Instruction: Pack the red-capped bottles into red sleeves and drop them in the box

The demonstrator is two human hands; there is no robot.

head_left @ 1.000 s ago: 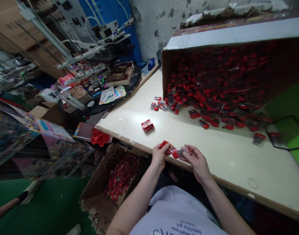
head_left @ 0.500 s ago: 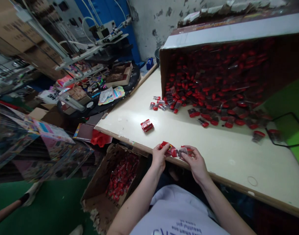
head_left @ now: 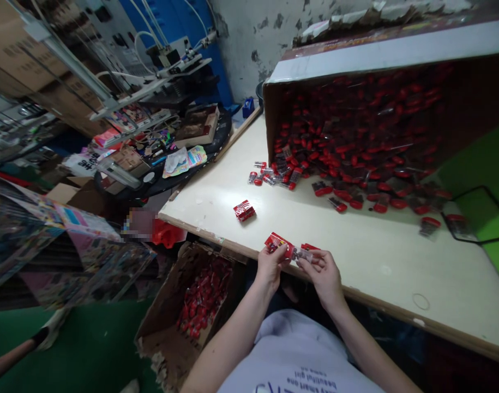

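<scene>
Near the table's front edge, my left hand (head_left: 271,265) pinches a red printed packet (head_left: 279,244). My right hand (head_left: 323,274) has its fingers closed on a small clear container (head_left: 301,255) with dark contents, which meets the packet's right end. Another red piece (head_left: 310,247) shows just behind my right fingers; whether that hand holds it is unclear. A small stack of red printed cards (head_left: 244,210) lies on the white table (head_left: 208,218), left of and beyond my hands.
A large carton (head_left: 339,64) on its side spills many red-capped containers (head_left: 355,158) onto the table. Below the left edge stands an open box (head_left: 159,322) of red packets. A round black table (head_left: 220,139) holds clutter. A person's foot (head_left: 53,330) shows lower left.
My left hand has shifted slightly right, and the red packet now shows more of its printed face. The right hand has moved slightly left and down with the container.
</scene>
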